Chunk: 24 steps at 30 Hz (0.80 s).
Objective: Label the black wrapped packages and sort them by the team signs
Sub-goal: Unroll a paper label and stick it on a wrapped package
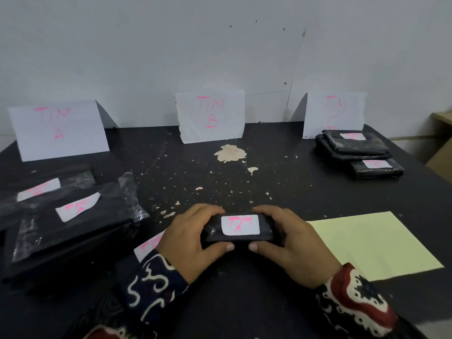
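A small black wrapped package (241,237) with a white label reading "TIM A" in pink is held just above the table's near middle. My left hand (193,237) grips its left end and my right hand (286,243) grips its right end, thumbs on the near edge. Three white signs stand against the wall: TIM A (58,129) at left, TIM B (211,116) in the middle, TIM C (333,113) at right. Labelled black packages (71,216) are piled at left near the TIM A sign. Another pile (357,149) sits before TIM C.
A pale yellow sheet (374,243) lies flat at the right of my hands. A loose white label (149,245) with pink writing peeks out under my left wrist. Paint flakes (230,152) litter the black table (281,182). A cardboard box (442,143) stands beyond the right edge.
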Each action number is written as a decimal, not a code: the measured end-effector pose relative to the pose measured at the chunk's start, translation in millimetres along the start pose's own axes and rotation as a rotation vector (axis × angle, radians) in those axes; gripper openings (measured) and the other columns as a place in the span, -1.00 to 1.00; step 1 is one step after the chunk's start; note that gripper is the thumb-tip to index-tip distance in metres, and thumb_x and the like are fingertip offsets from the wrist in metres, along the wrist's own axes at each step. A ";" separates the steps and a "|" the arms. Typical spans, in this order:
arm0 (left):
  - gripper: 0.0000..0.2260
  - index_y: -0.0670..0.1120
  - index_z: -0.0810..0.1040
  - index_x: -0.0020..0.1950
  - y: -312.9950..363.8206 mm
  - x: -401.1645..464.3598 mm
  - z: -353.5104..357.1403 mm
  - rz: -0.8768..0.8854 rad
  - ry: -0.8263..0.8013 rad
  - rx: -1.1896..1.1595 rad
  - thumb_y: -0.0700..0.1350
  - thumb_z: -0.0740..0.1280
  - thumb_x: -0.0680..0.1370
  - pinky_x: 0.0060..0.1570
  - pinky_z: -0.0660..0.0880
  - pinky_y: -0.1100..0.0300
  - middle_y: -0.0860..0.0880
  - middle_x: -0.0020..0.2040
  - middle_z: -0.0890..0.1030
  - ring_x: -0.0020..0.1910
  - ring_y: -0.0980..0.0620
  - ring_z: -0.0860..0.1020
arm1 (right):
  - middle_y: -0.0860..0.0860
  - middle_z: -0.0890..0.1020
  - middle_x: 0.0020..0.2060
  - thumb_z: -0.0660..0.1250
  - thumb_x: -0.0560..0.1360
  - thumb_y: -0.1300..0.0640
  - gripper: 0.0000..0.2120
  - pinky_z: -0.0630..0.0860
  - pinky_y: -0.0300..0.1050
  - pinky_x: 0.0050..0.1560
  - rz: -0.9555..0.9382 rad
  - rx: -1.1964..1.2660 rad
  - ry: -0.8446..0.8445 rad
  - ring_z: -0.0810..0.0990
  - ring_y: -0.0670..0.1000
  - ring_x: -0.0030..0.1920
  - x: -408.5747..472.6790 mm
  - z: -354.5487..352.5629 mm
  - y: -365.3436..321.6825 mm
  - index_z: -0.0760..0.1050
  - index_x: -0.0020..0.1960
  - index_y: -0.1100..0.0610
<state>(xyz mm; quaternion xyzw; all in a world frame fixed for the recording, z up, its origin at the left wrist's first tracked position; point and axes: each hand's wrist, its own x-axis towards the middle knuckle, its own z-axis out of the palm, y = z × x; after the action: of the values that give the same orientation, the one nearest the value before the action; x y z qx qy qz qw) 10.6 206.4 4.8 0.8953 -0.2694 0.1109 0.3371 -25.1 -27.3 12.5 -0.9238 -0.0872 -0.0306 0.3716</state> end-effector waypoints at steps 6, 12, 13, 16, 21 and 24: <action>-0.39 0.07 0.46 0.32 -1.4 1.9 0.9 -0.056 0.140 -0.264 0.05 0.50 0.28 0.29 0.39 0.22 0.18 0.28 0.43 0.32 0.14 0.42 | -0.14 0.62 0.10 0.43 0.47 -0.06 -0.63 0.56 -0.14 -0.11 0.116 0.461 0.021 0.64 -0.09 -0.04 -2.3 10.8 -14.9 0.45 0.24 -0.24; -0.54 0.09 0.55 0.22 2.2 2.7 -0.1 -0.197 0.201 -0.542 0.09 0.46 0.34 0.17 0.53 0.03 0.08 0.17 0.57 0.17 0.04 0.57 | -0.03 0.66 -0.12 0.39 0.52 0.12 -0.76 0.55 -0.18 -0.30 0.136 0.594 0.123 0.61 -0.02 -0.27 -2.1 16.2 -30.3 0.56 0.11 -0.18; -0.58 0.08 0.56 0.20 2.8 3.3 -1.2 -0.207 0.212 -0.562 0.07 0.44 0.34 0.17 0.53 0.06 0.05 0.15 0.60 0.15 0.05 0.58 | -0.03 0.66 -0.13 0.39 0.52 0.13 -0.76 0.55 -0.18 -0.30 0.142 0.611 0.129 0.60 -0.03 -0.28 -2.0 17.1 -31.1 0.57 0.09 -0.18; -0.60 0.04 0.59 0.17 1.5 3.2 -4.4 -0.245 0.196 -0.645 0.00 0.42 0.33 0.16 0.52 0.14 0.03 0.12 0.63 0.14 0.06 0.59 | -0.01 0.67 -0.17 0.39 0.51 0.18 -0.76 0.55 -0.17 -0.31 0.163 0.658 0.150 0.58 -0.05 -0.31 -1.3 19.8 -34.8 0.59 0.05 -0.16; -0.61 0.02 0.61 0.14 1.9 4.1 -7.9 -0.270 0.207 -0.665 -0.22 0.40 0.33 0.09 0.50 0.26 0.06 0.10 0.65 0.12 0.10 0.59 | -0.02 0.67 -0.18 0.39 0.50 0.23 -0.78 0.53 -0.19 -0.33 0.197 0.725 0.165 0.58 -0.06 -0.32 1.7 24.1 -40.8 0.61 0.02 -0.08; -0.58 0.02 0.58 0.20 1.2 4.2 -11.4 -0.289 0.202 -0.698 -0.19 0.38 0.34 0.13 0.51 0.20 0.05 0.15 0.64 0.17 0.10 0.58 | -0.02 0.67 -0.20 0.37 0.51 0.25 -0.80 0.52 -0.19 -0.36 0.201 0.767 0.167 0.56 -0.05 -0.34 2.8 27.4 -45.3 0.61 0.03 -0.03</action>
<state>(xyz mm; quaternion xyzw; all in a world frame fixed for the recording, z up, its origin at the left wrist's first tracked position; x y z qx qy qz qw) 13.3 211.5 15.6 0.7402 -0.1277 0.0516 0.6582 -30.9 24.1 24.0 -0.7163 0.0289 -0.0342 0.6963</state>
